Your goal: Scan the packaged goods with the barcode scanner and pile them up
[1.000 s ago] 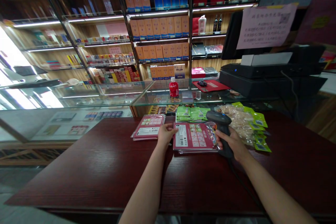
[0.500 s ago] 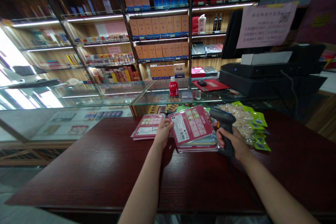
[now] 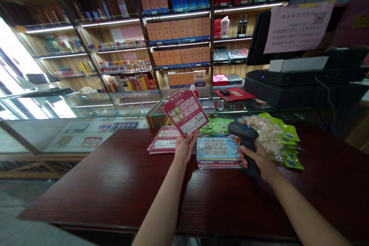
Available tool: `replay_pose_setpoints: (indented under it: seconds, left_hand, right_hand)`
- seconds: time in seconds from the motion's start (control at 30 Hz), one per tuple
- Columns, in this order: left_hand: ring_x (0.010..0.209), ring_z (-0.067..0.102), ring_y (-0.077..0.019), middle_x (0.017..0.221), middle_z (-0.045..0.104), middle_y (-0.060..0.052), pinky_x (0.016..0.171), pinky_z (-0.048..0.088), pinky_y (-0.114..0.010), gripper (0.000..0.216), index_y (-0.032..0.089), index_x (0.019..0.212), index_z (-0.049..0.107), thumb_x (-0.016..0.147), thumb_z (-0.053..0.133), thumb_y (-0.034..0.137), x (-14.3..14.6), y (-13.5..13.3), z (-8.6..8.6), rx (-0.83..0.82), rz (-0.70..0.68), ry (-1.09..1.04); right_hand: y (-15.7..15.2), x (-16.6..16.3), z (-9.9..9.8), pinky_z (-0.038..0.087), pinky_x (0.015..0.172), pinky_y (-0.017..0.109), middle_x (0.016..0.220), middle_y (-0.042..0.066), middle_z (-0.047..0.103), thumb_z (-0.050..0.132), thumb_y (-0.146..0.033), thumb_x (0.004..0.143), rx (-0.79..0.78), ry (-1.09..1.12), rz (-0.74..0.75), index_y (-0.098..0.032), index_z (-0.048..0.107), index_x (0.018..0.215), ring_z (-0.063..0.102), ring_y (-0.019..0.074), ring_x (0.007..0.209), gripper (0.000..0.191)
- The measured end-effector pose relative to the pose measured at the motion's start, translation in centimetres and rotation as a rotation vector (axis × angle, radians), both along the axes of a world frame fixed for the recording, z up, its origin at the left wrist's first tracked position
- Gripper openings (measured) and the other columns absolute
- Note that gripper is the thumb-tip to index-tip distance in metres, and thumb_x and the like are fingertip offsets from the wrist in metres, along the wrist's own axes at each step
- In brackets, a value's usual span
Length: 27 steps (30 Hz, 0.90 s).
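My left hand (image 3: 185,148) grips the lower edge of a red-backed booklet (image 3: 186,113) with a white barcode label, holding it tilted above the counter. Behind that hand lies a pile of similar red booklets (image 3: 164,140). My right hand (image 3: 259,159) is wrapped round the handle of a black barcode scanner (image 3: 245,132), its head pointing left. Beside the scanner sits another stack, with a light blue booklet (image 3: 216,148) covered in small pictures on top. To the right are clear snack packets with green ends (image 3: 269,138).
The dark wooden counter (image 3: 121,184) meets a glass display case (image 3: 121,103). Green packets (image 3: 220,125) lie behind the blue booklet. A monitor with a pink notice (image 3: 298,27), a mouse (image 3: 225,92) and a red mat (image 3: 239,94) stand beyond. Shelves of boxes (image 3: 181,30) fill the back.
My left hand has lifted the red-backed booklet off the right stack, up and to the left, turning it. The blue booklet beneath is now uncovered. The scanner stays in my right hand.
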State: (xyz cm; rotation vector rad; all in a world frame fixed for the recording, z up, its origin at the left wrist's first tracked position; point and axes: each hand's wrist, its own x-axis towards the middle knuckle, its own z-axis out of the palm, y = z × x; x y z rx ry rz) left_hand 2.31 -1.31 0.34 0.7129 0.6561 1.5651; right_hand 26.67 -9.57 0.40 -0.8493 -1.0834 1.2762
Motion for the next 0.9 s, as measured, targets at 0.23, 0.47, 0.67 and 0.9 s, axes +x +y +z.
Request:
replay_pose_setpoints:
  seconds: [0.23, 0.47, 0.67, 0.9]
  left_hand:
    - [0.085, 0.071, -0.0207, 0.103, 0.069, -0.006, 0.076, 0.058, -0.034, 0.048, 0.02, 0.114, 0.052, 0.071, 0.074, 0.02, 0.3, -0.2, -1.1, 0.046, 0.037, 0.179]
    - [0.086, 0.071, -0.0185, 0.1, 0.07, -0.006, 0.085, 0.057, -0.036, 0.044, 0.019, 0.113, 0.053, 0.073, 0.072, 0.019, 0.5, 0.1, -1.3, 0.037, 0.071, 0.148]
    - [0.09, 0.071, -0.0179, 0.106, 0.068, -0.006, 0.089, 0.056, -0.036, 0.039, 0.02, 0.11, 0.054, 0.075, 0.072, 0.02, 0.5, 0.1, -1.3, 0.066, 0.107, 0.138]
    - [0.089, 0.071, -0.0199, 0.101, 0.07, -0.006, 0.096, 0.051, -0.045, 0.038, 0.019, 0.11, 0.051, 0.076, 0.068, 0.015, 0.5, -0.1, -1.0, 0.077, 0.081, 0.106]
  right_hand:
    - [-0.4, -0.9, -0.1, 0.04, 0.038, 0.021, 0.057, -0.005, 0.058, 0.076, -0.042, 0.073, 0.049, -0.16, -0.032, -0.019, 0.056, 0.093, 0.048, 0.0084, 0.038, 0.036]
    - [-0.4, -0.9, -0.2, 0.04, 0.038, 0.02, 0.054, -0.006, 0.056, 0.074, -0.042, 0.076, 0.04, -0.181, 0.011, -0.017, 0.058, 0.1, 0.046, 0.0072, 0.037, 0.038]
    - [-0.4, -0.9, -0.1, 0.039, 0.037, 0.02, 0.053, -0.006, 0.055, 0.073, -0.043, 0.077, 0.036, -0.172, 0.023, -0.017, 0.058, 0.097, 0.045, 0.0067, 0.036, 0.036]
    - [-0.6, -0.9, 0.4, 0.04, 0.037, 0.02, 0.054, -0.005, 0.057, 0.076, -0.045, 0.073, 0.008, -0.163, -0.016, -0.017, 0.059, 0.096, 0.047, 0.0072, 0.037, 0.039]
